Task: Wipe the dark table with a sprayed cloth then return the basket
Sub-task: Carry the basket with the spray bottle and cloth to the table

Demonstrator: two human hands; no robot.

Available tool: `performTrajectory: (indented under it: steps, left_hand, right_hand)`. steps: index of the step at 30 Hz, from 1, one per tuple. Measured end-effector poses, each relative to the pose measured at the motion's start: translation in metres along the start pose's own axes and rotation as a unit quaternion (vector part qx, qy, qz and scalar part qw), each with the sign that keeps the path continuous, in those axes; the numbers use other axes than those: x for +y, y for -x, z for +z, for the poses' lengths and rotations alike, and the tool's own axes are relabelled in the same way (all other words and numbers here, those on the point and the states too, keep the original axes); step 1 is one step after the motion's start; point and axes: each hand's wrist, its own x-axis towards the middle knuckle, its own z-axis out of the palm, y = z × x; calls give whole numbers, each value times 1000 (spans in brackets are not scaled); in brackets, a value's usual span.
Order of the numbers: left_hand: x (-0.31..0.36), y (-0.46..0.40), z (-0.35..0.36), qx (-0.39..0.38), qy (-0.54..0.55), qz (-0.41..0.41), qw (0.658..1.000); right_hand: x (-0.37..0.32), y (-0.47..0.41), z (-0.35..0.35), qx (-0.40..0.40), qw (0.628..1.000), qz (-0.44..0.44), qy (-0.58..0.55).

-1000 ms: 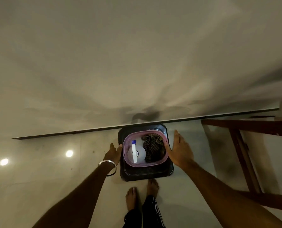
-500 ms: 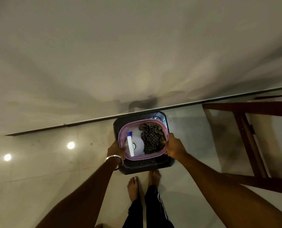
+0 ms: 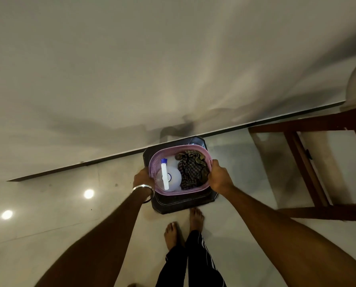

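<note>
Left hand (image 3: 142, 179) and right hand (image 3: 219, 177) grip opposite basket (image 3: 195, 188) rims above dark worktop (image 3: 185, 205); lift level so spray bottle (image 3: 166, 176), cloth (image 3: 192, 169) stay inside.

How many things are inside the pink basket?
2 that I can see. A white spray bottle with a blue tip sits in the left half of the basket, and a dark checked cloth is bunched in the right half. Something small could be hidden under the cloth.
</note>
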Motion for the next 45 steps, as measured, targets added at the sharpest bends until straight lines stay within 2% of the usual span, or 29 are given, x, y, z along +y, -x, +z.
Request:
performTrajectory:
  steps: [9,13,21,30,36,41,45]
  left_hand:
    - [29,69,-56,-12,-76,126,989]
    - [36,103,-75,-26,-78,171,982]
    - [52,166,-82,-72,-109,241,962]
    - [97,244,-14,-148,-148,332,920]
    - [134,346,46,-192,-193,420,866]
    - [152,415,105,-229,-213,466,828]
    - [161,464,146,-236,-252,507,790]
  right_hand:
    - [2,92,-40,61,996,-4,-60]
    - [12,146,-45,87,991,4,-104]
    - [46,254,-40,124,972,45,-197]
    - [137,372,-28,187,945,101,-250]
    - [202,459,-16,265,906,163,-288]
    - [273,511,6,291,850,247,-363]
    - [312,556,22,320,826,272,-376]
